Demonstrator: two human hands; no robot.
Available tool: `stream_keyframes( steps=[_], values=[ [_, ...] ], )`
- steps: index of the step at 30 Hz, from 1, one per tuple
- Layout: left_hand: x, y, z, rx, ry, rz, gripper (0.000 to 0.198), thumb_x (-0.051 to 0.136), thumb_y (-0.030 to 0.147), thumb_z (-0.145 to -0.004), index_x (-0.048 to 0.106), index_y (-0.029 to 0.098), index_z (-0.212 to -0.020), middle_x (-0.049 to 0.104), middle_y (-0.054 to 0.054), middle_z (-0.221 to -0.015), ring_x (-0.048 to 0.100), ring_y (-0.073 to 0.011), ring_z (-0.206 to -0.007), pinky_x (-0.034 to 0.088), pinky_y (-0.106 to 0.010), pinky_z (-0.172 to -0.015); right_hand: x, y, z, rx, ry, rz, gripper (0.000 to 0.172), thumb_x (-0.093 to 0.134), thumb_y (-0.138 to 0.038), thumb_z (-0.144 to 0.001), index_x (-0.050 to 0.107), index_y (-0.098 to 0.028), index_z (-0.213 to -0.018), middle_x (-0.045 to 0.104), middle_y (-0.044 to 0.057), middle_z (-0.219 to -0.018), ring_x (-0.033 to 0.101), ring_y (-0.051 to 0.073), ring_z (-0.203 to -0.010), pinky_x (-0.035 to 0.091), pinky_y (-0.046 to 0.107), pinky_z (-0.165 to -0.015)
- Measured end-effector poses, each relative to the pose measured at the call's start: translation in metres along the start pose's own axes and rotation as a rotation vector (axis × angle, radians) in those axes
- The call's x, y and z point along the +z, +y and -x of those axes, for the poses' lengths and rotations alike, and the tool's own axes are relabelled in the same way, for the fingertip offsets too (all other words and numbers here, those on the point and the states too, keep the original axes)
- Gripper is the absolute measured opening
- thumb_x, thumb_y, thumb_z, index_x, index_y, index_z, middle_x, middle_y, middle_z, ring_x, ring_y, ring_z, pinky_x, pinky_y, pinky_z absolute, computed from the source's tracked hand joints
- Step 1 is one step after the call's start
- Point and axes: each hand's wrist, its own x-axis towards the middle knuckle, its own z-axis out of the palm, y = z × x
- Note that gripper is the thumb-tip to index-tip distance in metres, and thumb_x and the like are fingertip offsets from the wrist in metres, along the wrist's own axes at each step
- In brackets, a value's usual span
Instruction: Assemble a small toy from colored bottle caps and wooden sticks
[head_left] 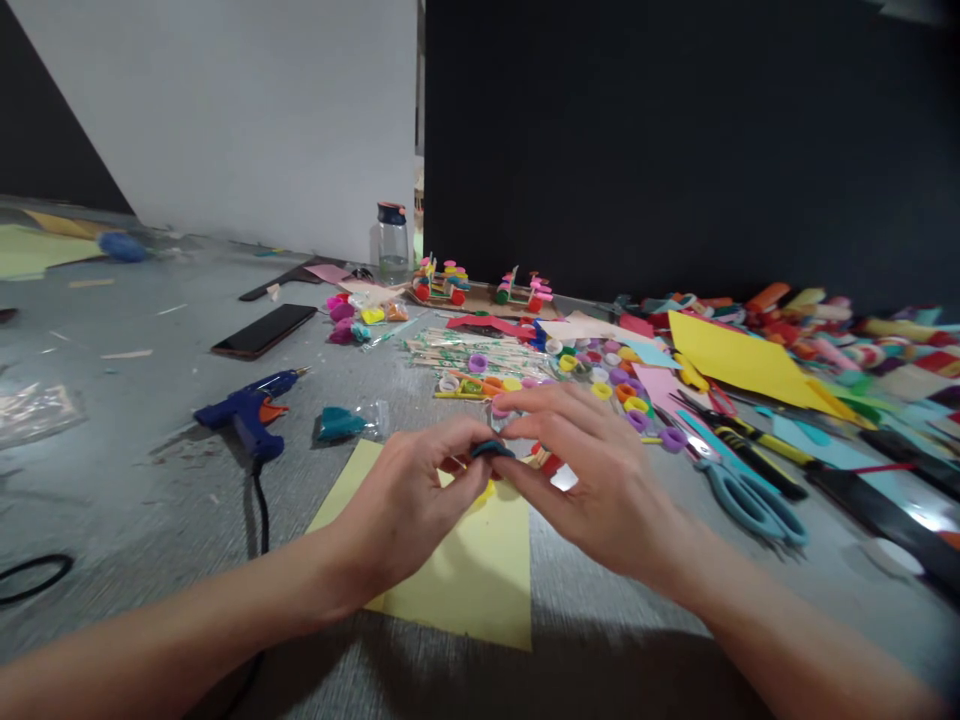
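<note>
A small dark teal piece (491,449), which looks like modelling clay, is pinched between both hands above a pale yellow sheet of paper (480,580). My left hand (409,500) holds its left side between thumb and fingers. From the right, my right hand (592,480) grips it with the thumb and fingertips. Just behind the left hand lies a clear packet with teal clay (341,422). Something yellow and a red-and-white item show partly beneath the hands, mostly hidden by the fingers.
On the left are a blue glue gun (247,408) with its black cord and a phone (265,330). Bottle caps (626,392), sticks (472,352) and two small wheeled models (442,280) lie behind. Scissors (750,500), cutters and coloured paper (750,360) crowd the right.
</note>
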Motion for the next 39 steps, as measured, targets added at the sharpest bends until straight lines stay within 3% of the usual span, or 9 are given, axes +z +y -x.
stream_keyframes(
  steps=[7,10,15,18,23,28,33,36,39],
  values=[
    [-0.001,0.006,-0.001,-0.013,-0.028,-0.076,0.021,0.055,0.021,-0.093,0.074,0.019,-0.100,0.071,-0.001,-0.080,0.061,-0.0151,-0.071,0.043,-0.024,-0.067,0.002,0.002,0.000,-0.059,-0.005,0.041,0.007,0.060,-0.016,-0.092,0.063,-0.017,-0.086,0.072,0.011,-0.109,0.065,0.025,-0.100,0.051,0.045,-0.087],
    [-0.003,0.008,-0.003,-0.119,-0.032,0.197,0.028,0.049,0.030,-0.098,0.075,0.019,-0.103,0.073,-0.003,-0.087,0.065,-0.0172,-0.078,0.048,-0.025,-0.071,0.000,0.001,-0.001,-0.011,0.029,-0.028,0.009,0.060,-0.014,-0.092,0.062,-0.018,-0.084,0.072,0.010,-0.107,0.065,0.024,-0.100,0.052,0.043,-0.086],
    [0.001,0.005,-0.009,-0.338,0.033,0.802,0.041,0.049,0.048,-0.097,0.074,0.017,-0.108,0.072,-0.011,-0.114,0.066,-0.0236,-0.103,0.054,-0.030,-0.084,-0.009,-0.005,-0.004,0.262,0.003,-0.293,0.010,0.065,-0.013,-0.088,0.064,-0.022,-0.083,0.070,0.005,-0.111,0.065,0.019,-0.103,0.052,0.039,-0.089],
    [0.010,0.014,-0.009,-0.436,0.043,1.135,0.040,0.049,0.046,-0.098,0.073,0.016,-0.108,0.071,-0.010,-0.115,0.065,-0.0197,-0.102,0.054,-0.030,-0.089,-0.008,-0.008,-0.005,0.293,-0.026,-0.343,0.012,0.065,-0.012,-0.087,0.065,-0.021,-0.080,0.068,0.005,-0.114,0.062,0.021,-0.110,0.052,0.041,-0.092],
    [0.019,0.044,-0.001,-0.565,0.113,1.419,0.032,0.046,0.033,-0.102,0.070,0.015,-0.089,0.068,-0.003,-0.087,0.064,-0.0125,-0.081,0.056,-0.032,-0.089,0.001,-0.013,-0.005,0.111,0.001,-0.219,0.011,0.063,-0.014,-0.090,0.066,-0.021,-0.081,0.066,0.008,-0.120,0.055,0.026,-0.121,0.049,0.048,-0.098],
    [0.021,0.061,0.016,-0.679,0.251,1.429,0.029,0.044,0.021,-0.102,0.071,0.013,-0.095,0.071,-0.005,-0.094,0.065,-0.0106,-0.079,0.057,-0.030,-0.091,-0.003,-0.022,-0.001,-0.035,0.000,-0.129,0.013,0.054,-0.015,-0.095,0.067,-0.018,-0.095,0.065,0.013,-0.123,0.058,0.026,-0.114,0.049,0.050,-0.097],
    [0.025,0.061,0.018,-0.729,0.374,1.512,0.038,0.037,0.024,-0.104,0.069,0.012,-0.089,0.071,-0.005,-0.084,0.065,-0.0096,-0.071,0.058,-0.024,-0.080,-0.011,-0.022,0.000,-0.171,0.000,-0.102,0.017,0.054,-0.015,-0.095,0.068,-0.016,-0.104,0.063,0.015,-0.129,0.058,0.027,-0.118,0.051,0.049,-0.098],
    [0.022,0.055,0.005,-0.677,0.395,1.514,0.048,0.029,0.032,-0.107,0.066,0.014,-0.083,0.067,-0.002,-0.073,0.060,-0.0074,-0.058,0.052,-0.018,-0.060,-0.008,-0.015,-0.002,-0.290,-0.051,-0.058,0.018,0.056,-0.020,-0.094,0.069,-0.017,-0.106,0.061,0.013,-0.133,0.051,0.028,-0.129,0.048,0.050,-0.105],
    [0.020,0.046,-0.008,-0.634,0.357,1.482,0.044,0.034,0.037,-0.106,0.063,0.015,-0.081,0.063,0.000,-0.069,0.059,-0.0076,-0.058,0.047,-0.018,-0.055,-0.001,-0.006,-0.002,-0.307,-0.041,-0.009,0.019,0.058,-0.021,-0.094,0.070,-0.017,-0.108,0.061,0.012,-0.134,0.048,0.029,-0.132,0.048,0.052,-0.106]
  ],
)
